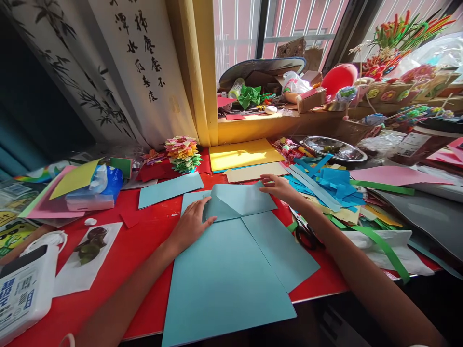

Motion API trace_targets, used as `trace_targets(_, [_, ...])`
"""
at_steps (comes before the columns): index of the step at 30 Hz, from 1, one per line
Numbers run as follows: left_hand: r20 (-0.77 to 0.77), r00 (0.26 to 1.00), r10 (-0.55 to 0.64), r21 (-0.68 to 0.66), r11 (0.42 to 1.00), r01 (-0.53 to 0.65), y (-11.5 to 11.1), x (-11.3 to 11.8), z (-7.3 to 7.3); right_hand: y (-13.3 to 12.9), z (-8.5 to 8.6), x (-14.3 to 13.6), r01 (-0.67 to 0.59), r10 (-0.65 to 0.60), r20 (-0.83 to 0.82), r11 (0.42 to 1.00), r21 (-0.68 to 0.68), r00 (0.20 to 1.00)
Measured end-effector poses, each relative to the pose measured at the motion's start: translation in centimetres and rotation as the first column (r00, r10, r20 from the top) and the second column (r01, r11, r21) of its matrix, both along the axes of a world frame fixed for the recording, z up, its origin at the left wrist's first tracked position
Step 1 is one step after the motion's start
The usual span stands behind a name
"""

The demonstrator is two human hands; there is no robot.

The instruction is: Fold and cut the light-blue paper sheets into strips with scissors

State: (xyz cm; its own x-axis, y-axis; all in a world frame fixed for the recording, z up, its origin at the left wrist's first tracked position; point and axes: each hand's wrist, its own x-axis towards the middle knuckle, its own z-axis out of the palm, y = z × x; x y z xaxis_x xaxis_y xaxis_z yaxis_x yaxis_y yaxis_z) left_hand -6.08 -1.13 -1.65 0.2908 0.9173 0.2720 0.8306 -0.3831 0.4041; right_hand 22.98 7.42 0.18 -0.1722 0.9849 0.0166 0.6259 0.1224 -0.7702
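Note:
A light blue sheet of paper [231, 205] with a diagonal crease or edge lies over larger light blue sheets [227, 279] in front of me. My left hand [193, 219] rests flat at its left side, thumb spread away from the fingers. At the sheet's upper right corner, my right hand [277, 186] grips the edge between bent fingers and thumb; the corner looks slightly raised. Scissors [307, 236] with black handles lie under my right forearm, their blades partly covered by paper. Another light blue piece [171, 189] sits beyond my left hand.
Blue and coloured paper strips [336, 185] pile up on the right, near a metal dish [334, 148]. A folded-paper stack [183, 154] and yellow paper [246, 154] stand at the back of the red table [144, 246]. On the left are a tissue pack [96, 188] and a white device [27, 289].

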Motion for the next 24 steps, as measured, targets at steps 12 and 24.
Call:
trace_targets(12, [0.152, 0.981, 0.121, -0.132, 0.986, -0.101, 0.6, -0.6, -0.1, -2.2, 2.8, -0.4, -0.415, 0.238, -0.427, 0.821, -0.391, 0.872])
trace_targets(24, [-0.008, 0.999, -0.053, -0.053, 0.997, 0.053, 0.5, -0.6, -0.4, -3.3, 2.9, -0.3, -0.546, 0.387, -0.392, 0.676, -0.495, 0.835])
